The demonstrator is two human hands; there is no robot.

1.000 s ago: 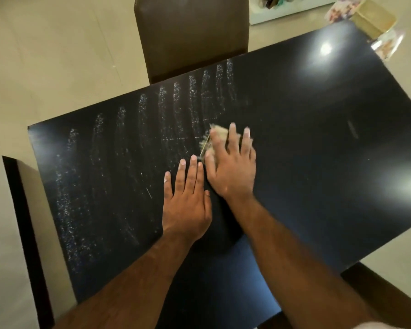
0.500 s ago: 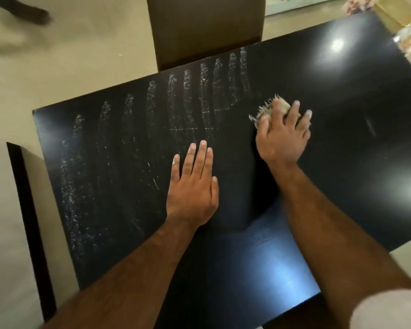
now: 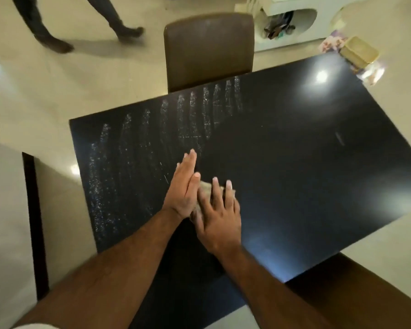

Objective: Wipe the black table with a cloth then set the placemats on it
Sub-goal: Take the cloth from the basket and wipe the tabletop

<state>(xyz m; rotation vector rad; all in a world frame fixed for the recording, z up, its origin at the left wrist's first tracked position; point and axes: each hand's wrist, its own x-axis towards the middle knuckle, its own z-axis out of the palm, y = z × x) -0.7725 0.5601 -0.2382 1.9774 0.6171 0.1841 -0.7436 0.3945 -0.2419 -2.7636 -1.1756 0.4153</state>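
Note:
The glossy black table (image 3: 306, 162) fills the middle of the head view, with pale streaky wipe marks (image 3: 138, 148) across its left half. My right hand (image 3: 217, 213) lies flat, fingers spread, pressing a small beige cloth (image 3: 205, 187) onto the table near the centre; only a bit of cloth shows past the fingers. My left hand (image 3: 183, 186) rests beside it on the left, tilted on its edge with fingers straight and together, touching the right hand. At the far right corner lies a stack of patterned placemats (image 3: 368, 73), partly off the table edge.
A brown chair (image 3: 209, 49) stands at the far side. A yellowish box (image 3: 358, 53) sits on the placemats at the far right corner. Another person's legs (image 3: 55, 24) cross the floor at top left. A white cabinet (image 3: 292, 20) stands behind. Brown furniture (image 3: 356, 288) shows near right.
My right hand has pulled the cloth back from the far middle of the table to just beside my left hand. The left hand has tipped onto its edge. A person's legs came into view.

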